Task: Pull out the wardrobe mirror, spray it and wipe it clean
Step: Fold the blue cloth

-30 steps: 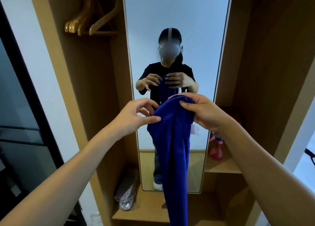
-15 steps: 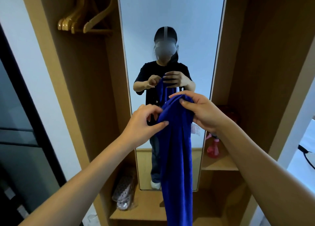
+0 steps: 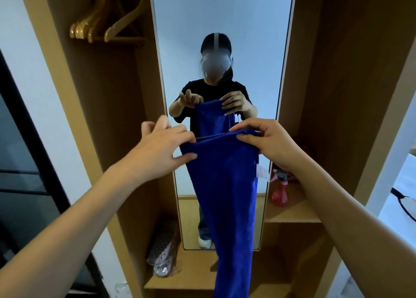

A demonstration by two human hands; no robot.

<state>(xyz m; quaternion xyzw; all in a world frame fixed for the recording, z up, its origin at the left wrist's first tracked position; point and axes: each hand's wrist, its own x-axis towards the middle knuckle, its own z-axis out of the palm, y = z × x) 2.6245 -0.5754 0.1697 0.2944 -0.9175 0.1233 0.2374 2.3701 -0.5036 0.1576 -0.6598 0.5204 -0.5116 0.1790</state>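
A tall narrow mirror stands pulled out between two wardrobe bays and reflects a person holding the cloth. A long blue cloth hangs in front of it, its top edge stretched flat between my hands. My left hand pinches the left corner between thumb and fingers. My right hand grips the right corner, where a small white label hangs. A pink spray bottle stands on the shelf to the right of the mirror, partly hidden behind my right forearm.
Wooden hangers hang in the left bay, and bagged slippers lie on its floor. The shelf with the bottle also carries a red object behind my right wrist. A dark glass door is at the far left.
My hands have moved apart, spreading the bunched top of the cloth into a flat edge. My left hand went from loose fingers to a pinch on the left corner.
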